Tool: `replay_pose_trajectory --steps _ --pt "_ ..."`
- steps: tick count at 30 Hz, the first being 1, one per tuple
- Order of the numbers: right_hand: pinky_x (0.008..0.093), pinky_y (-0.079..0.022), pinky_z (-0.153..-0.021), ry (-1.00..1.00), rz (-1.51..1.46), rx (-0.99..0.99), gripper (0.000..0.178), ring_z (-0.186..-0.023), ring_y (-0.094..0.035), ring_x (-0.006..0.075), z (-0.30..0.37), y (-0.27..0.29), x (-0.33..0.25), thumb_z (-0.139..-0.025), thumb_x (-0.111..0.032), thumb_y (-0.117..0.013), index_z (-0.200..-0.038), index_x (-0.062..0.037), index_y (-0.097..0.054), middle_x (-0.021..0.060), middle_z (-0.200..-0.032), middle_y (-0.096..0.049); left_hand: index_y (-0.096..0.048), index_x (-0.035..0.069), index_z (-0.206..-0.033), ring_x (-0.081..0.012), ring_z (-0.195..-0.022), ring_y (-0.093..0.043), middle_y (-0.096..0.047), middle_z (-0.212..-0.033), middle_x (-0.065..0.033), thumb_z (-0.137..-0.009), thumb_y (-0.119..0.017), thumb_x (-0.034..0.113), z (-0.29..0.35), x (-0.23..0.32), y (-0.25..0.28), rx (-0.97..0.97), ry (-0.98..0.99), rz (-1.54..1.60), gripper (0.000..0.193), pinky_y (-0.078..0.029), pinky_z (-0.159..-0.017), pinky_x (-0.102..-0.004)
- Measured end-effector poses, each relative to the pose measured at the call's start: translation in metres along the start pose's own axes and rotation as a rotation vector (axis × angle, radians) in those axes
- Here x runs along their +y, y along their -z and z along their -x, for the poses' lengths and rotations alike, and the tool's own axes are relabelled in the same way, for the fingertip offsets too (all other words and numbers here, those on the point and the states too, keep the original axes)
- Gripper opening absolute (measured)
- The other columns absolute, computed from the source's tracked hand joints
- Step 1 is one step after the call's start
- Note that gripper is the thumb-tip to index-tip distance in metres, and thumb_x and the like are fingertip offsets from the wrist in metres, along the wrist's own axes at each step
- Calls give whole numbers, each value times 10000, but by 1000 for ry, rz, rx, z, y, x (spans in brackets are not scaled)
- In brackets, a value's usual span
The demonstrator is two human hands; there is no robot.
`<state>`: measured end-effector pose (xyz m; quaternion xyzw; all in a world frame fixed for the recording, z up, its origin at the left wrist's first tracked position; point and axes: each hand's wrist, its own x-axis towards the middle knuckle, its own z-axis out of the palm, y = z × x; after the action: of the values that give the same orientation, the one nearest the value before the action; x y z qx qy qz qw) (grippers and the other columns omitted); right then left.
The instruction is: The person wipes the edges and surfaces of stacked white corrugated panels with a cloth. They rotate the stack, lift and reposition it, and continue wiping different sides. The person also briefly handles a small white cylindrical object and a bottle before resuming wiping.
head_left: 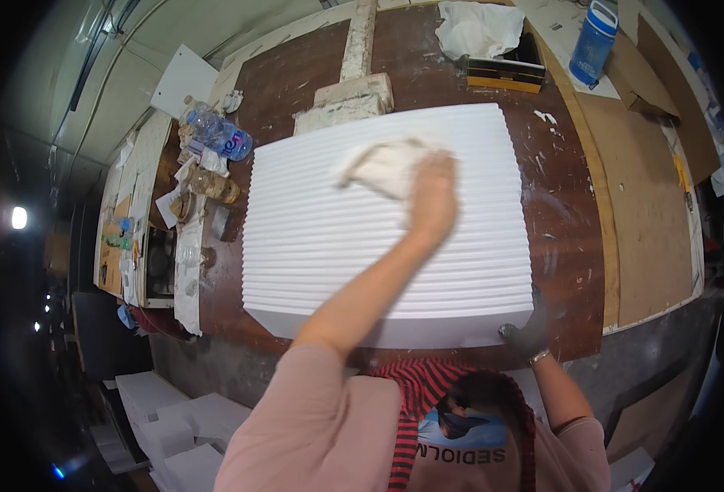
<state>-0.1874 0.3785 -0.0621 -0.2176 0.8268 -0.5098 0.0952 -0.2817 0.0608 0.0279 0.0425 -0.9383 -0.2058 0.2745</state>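
A large white block (pixel 337 271) with a ribbed top lies on the brown work table. My bare left hand (pixel 433 193) presses a whitish cloth (pixel 386 168) onto the ribs near the far middle of the block. Both hand and cloth are smeared by motion, with the fingers closed over the cloth's right end. At the near right corner, my right hand (pixel 531 328) in a dark grey glove grips the block. Its thumb lies on the front face, and the other fingers go along the right side, partly hidden.
Behind the block stands a plaster-crusted piece (pixel 345 102) on the brown table (pixel 567 246). Plastic bottles (pixel 218 135) and scraps crowd the left. An open box (pixel 505 74) with white paper and a blue bottle (pixel 594 45) are far right. White blocks (pixel 173 418) sit low left.
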Motion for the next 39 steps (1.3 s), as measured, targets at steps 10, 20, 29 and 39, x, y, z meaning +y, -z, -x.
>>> replay_pose_trajectory --steps 10,20,29,39 --pt "475 -368 -1100 -108 141 15 1109 -1284 -486 385 12 -1 11 -608 -598 -824 -1446 6 -422 199 -1375 -520 -681 210 -1241 -302 -1003 -633 -624 -1258 -43 -851 -686 464 -151 38 -33 80 -385 110 465 -540 -773 -456" --pt "503 -389 -1067 -85 155 -119 964 -1243 -522 405 0 4 -5 -654 -513 -799 -1407 -4 -478 206 -1330 -568 -701 0 -1183 -399 -1056 -654 -695 -1160 -222 -963 -577 135 -4 -324 200 -52 205 -500 287 -497 -961 -464" --pt "570 -406 -1082 283 229 7 993 -1295 -510 474 -9 9 -4 -760 -663 -730 -1409 41 -469 269 -1396 -538 -627 -26 -1286 -435 -1226 -496 -561 -1342 -274 -836 -531 -4 -69 -124 -4 -9 -58 -345 462 -323 -1103 -560" --pt "562 -392 -1089 194 252 -3 985 -1339 -479 448 5 1 13 -778 -669 -710 -1445 4 -442 242 -1447 -507 -685 45 -1246 -301 -978 -672 -688 -1135 -174 -916 -598 52 -170 109 -57 -264 -224 875 342 -517 -900 -353"
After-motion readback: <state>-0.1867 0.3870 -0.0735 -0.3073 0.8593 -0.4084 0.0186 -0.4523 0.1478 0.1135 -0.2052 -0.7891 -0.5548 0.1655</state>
